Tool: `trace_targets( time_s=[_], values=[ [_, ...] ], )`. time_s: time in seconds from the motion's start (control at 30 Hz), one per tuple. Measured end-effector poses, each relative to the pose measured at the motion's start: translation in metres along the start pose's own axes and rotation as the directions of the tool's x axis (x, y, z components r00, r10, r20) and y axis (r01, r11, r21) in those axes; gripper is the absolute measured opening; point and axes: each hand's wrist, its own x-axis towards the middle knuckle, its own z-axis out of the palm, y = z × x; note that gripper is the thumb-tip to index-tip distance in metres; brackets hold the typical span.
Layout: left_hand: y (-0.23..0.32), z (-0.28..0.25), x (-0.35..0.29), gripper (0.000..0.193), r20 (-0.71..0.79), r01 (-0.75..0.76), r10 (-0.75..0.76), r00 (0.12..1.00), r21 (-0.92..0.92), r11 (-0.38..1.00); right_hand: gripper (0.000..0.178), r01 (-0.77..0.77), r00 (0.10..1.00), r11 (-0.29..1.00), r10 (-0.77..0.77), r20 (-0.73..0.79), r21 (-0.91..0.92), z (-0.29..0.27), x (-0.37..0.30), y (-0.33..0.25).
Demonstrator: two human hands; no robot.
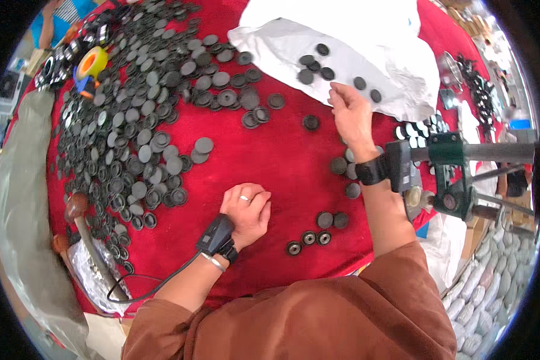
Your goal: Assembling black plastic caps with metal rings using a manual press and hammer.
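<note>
My left hand [247, 208] rests on the red cloth [270, 162] with its fingers curled under and nothing seen in it. A ring is on one finger and a black device is strapped to the wrist. My right hand [350, 113] reaches out to the edge of a white plastic sheet [366, 54], fingers bent at the sheet's rim beside several dark round discs [315, 65]. Whether a disc is pinched in it stays hidden. Three ring-shaped discs [308, 239] lie just right of my left hand.
A large heap of dark round discs [150, 120] covers the left of the cloth. A yellow tape roll [92, 62] sits at far left. A green and black press tool [453, 174] stands at right. A wooden-handled tool [84, 228] lies near foil.
</note>
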Motion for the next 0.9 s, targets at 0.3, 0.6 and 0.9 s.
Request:
trace_targets(
  time_s=[0.3, 0.6, 0.9],
  values=[
    [-0.001, -0.001, -0.006, 0.019, -0.017, 0.000, 0.000, 1.000, -0.001, 1.000, 0.025, 0.293, 0.920, 0.955, -0.269, 0.286, -0.043, 0.073, -0.010, -0.064],
    [0.001, 0.001, -0.005, 0.020, -0.035, -0.027, 0.027, 0.999, -0.021, 0.999, 0.030, 0.578, 0.811, 0.721, -0.457, 0.364, -0.381, 0.135, -0.010, -0.081],
    [0.013, -0.020, 0.005, 0.022, 0.014, 0.316, -0.757, 0.654, -0.913, 0.256, 0.027, 0.082, 0.825, 0.974, -0.184, 0.535, 0.209, 0.059, -0.097, -0.098]
  ],
)
